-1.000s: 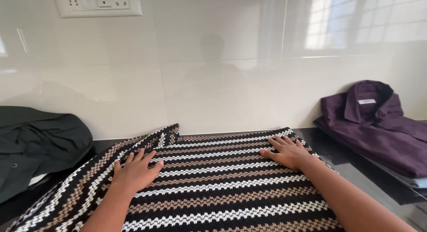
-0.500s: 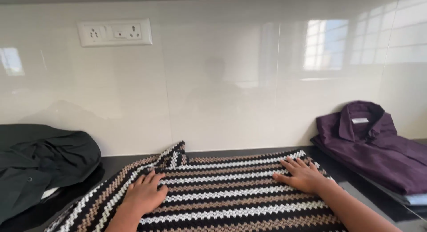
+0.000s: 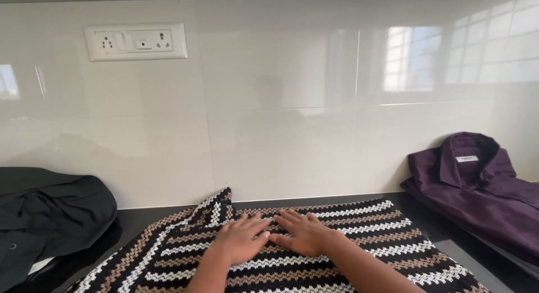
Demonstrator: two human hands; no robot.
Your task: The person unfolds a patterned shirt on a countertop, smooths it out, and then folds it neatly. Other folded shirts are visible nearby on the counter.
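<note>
Your left hand [image 3: 240, 241] and right hand [image 3: 303, 234] lie flat, palms down and fingers spread, side by side on the black knitted garment with white and tan zigzag stripes [image 3: 359, 237]. Neither hand grips anything; the fingertips nearly touch at the middle. The garment is spread across the dark countertop [image 3: 449, 237], its far edge bunched up against the glossy white tiled wall [image 3: 281, 130]. A crumpled black garment [image 3: 50, 214] sits at the left, and a folded purple collared shirt [image 3: 477, 186] rests at the right. A white socket panel [image 3: 136, 41] is mounted on the wall.
</note>
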